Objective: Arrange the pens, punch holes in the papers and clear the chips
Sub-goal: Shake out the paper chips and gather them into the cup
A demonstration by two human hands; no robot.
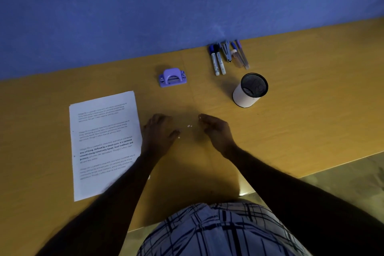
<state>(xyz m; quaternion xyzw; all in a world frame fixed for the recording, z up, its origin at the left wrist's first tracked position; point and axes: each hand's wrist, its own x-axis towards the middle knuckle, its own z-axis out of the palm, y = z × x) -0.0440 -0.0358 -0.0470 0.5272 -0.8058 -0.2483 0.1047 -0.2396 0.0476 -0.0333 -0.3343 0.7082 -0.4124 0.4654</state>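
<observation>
Step in hand, judged from the layout: clearing the chips. A few white paper chips (188, 125) are scattered on the desk (291, 127) between the two hands, near the front middle of the desk; one or two more lie just beside the left thumb and at the right fingertips.

Left hand (160, 133): palm down, fingers loosely spread, nothing held. Right hand (216, 131): set on its edge, fingers loosely curled and partly open; nothing is seen to be held, though the palm side is hidden.

Procedure note: the chips are best swept together with the hand edges kept flat against the desk, drawn slowly into one small pile. A fast stroke would probably scatter chips this light. The pile can then be pushed into a cupped palm at the desk edge.

Other items: the papers (104, 143) lie flat just beside the left hand, long axis running front to back, tilted slightly, text heads at the far end. The hole punch (172, 78) sits behind, well apart. The pens (227, 56) lie side by side near the wall, long axes roughly front to back, caps toward the wall. The pen holder (250, 90) stands upright near them; it appears to hold no pens.
</observation>
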